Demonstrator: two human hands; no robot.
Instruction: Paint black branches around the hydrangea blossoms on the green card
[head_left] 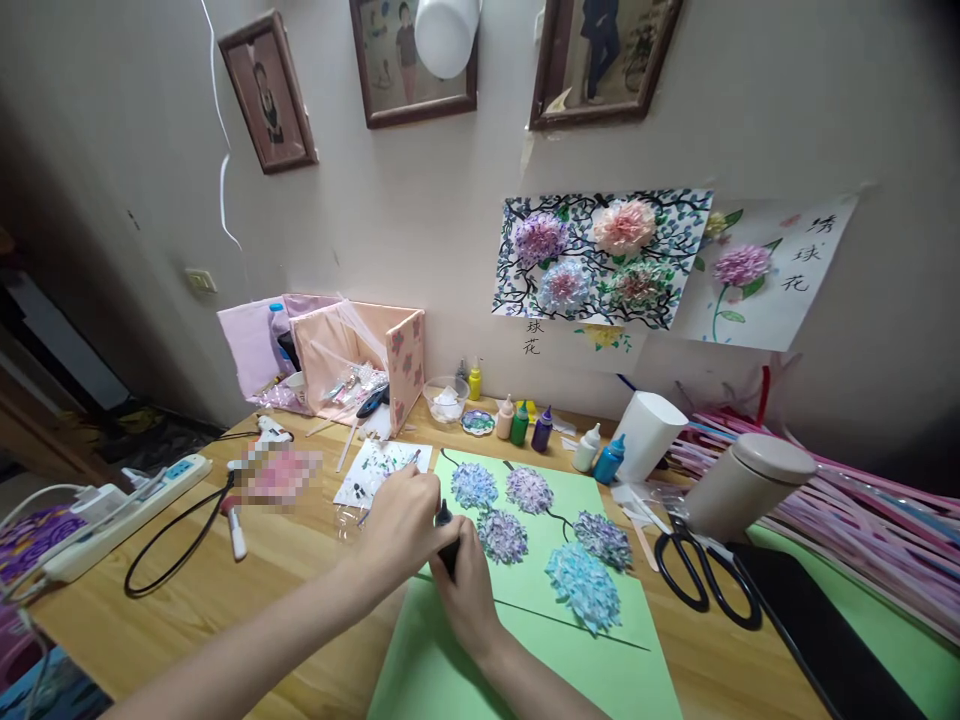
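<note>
A small black paint bottle (448, 552) with a pointed nozzle is upright between my two hands. My right hand (471, 585) is wrapped round its body. My left hand (405, 512) is closed, with its thumb pressed against the bottle near the nozzle; its curled fingers are partly hidden. Under the hands lies a light green sheet (540, 640) with dark drawn branch lines. Blue-purple ruffled flowers (502, 535) and a larger turquoise flower (583, 585) sit on the sheet. Beside my left hand is a white paper (367, 470) with dark paint marks.
Several paint bottles (520, 424) stand along the wall, near a clear bowl (445, 398). At right are black-handled scissors (701, 575), a beige canister (750, 485) and pipe cleaners (840, 510). A power strip (127, 520), a looped black cord (176, 590) and a fabric box (405, 365) are left.
</note>
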